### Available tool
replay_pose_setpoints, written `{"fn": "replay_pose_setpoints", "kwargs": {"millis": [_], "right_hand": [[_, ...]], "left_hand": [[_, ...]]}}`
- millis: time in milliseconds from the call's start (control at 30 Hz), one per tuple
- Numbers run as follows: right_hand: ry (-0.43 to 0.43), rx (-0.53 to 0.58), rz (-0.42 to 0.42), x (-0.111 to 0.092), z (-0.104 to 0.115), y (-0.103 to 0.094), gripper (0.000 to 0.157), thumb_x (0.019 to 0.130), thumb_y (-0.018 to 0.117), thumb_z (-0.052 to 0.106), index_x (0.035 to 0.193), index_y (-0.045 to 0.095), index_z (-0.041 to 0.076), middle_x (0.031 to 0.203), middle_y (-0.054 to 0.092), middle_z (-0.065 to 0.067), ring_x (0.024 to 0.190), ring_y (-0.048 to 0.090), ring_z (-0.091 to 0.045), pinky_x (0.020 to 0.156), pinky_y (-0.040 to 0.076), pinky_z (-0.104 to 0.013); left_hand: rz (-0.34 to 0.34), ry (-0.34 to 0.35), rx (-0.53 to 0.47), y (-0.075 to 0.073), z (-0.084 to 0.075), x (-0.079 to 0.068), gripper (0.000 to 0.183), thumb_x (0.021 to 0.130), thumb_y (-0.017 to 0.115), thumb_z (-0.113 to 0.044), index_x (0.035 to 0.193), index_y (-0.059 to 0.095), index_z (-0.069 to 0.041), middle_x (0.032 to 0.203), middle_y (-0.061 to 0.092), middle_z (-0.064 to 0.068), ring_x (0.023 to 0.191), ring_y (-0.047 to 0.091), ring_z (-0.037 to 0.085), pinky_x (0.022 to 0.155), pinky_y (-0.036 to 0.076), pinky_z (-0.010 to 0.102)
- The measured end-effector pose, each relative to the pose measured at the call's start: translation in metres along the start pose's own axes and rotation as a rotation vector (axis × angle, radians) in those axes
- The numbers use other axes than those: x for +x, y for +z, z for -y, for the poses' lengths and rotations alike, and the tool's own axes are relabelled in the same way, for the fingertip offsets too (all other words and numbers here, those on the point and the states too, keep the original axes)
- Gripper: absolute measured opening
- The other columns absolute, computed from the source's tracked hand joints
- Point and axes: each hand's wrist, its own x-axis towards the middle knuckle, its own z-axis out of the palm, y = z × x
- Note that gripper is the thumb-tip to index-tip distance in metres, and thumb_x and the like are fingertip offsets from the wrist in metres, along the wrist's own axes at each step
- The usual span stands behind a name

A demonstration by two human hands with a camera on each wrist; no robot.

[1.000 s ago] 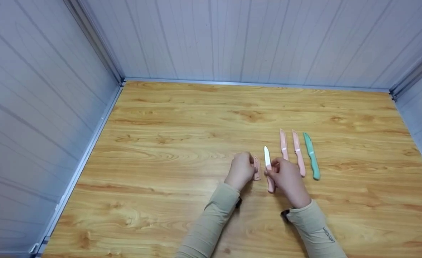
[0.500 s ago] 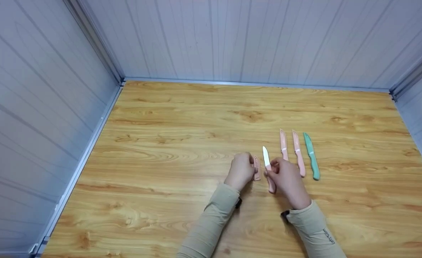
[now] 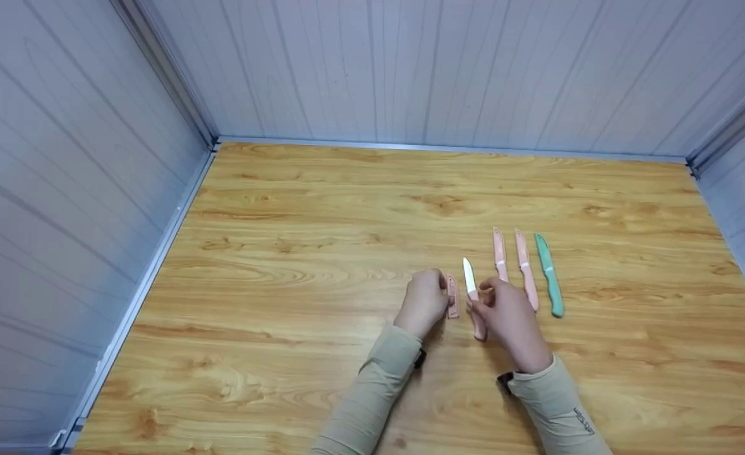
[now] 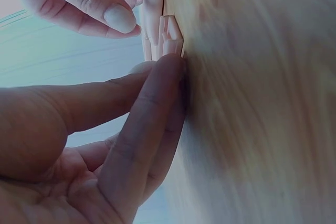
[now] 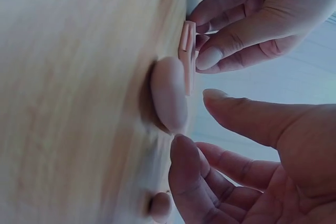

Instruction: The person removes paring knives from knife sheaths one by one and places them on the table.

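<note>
My left hand [image 3: 422,302] pinches a pink blade sheath [image 3: 453,297] lying on the table, thumb on one side and fingers on the other. Just right of it lies a knife with a bare white blade [image 3: 469,275] and a pink handle [image 5: 169,94]. Over that handle is my right hand [image 3: 510,316], its fingers loosely bent. In the right wrist view a gap shows between the thumb [image 5: 214,96] and the handle, while the index fingertip [image 5: 181,142] is right at its edge. The left wrist view shows the sheath's open end [image 4: 170,38]; the left fingers hide the rest.
Right of my hands lie two pink sheathed knives, one [image 3: 499,249] partly behind the right hand and another [image 3: 526,272] beside it. A green sheathed knife [image 3: 550,278] lies farthest right. Pale panel walls [image 3: 404,69] border the wooden table [image 3: 284,221].
The bare-bladed knife has turned slightly, its tip swinging a little to the left. My left hand and the sheath have stayed practically still.
</note>
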Motion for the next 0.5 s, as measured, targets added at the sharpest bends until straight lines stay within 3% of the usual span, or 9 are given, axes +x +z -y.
{"fn": "replay_pose_setpoints", "kwargs": {"millis": [300, 500], "right_hand": [[-0.040, -0.023, -0.023, -0.004, 0.003, -0.007, 0.032, 0.081, 0.075, 0.015, 0.104, 0.064, -0.005, 0.074, 0.059, -0.005, 0.067, 0.055, -0.022, 0.063, 0.046, -0.040], [-0.066, -0.061, -0.038, -0.008, 0.004, -0.014, 0.033, 0.083, 0.075, 0.020, 0.104, 0.064, -0.003, 0.083, 0.060, -0.011, 0.072, 0.056, -0.025, 0.065, 0.046, -0.043]], "left_hand": [[-0.040, 0.048, 0.026, -0.006, -0.003, -0.001, 0.010, 0.077, 0.067, 0.002, 0.087, 0.065, 0.001, 0.075, 0.059, 0.004, 0.066, 0.054, 0.017, 0.060, 0.048, 0.028], [-0.066, 0.078, 0.049, -0.012, -0.007, -0.001, 0.018, 0.082, 0.074, -0.011, 0.094, 0.066, -0.001, 0.074, 0.061, 0.002, 0.061, 0.052, 0.015, 0.056, 0.045, 0.028]]}}
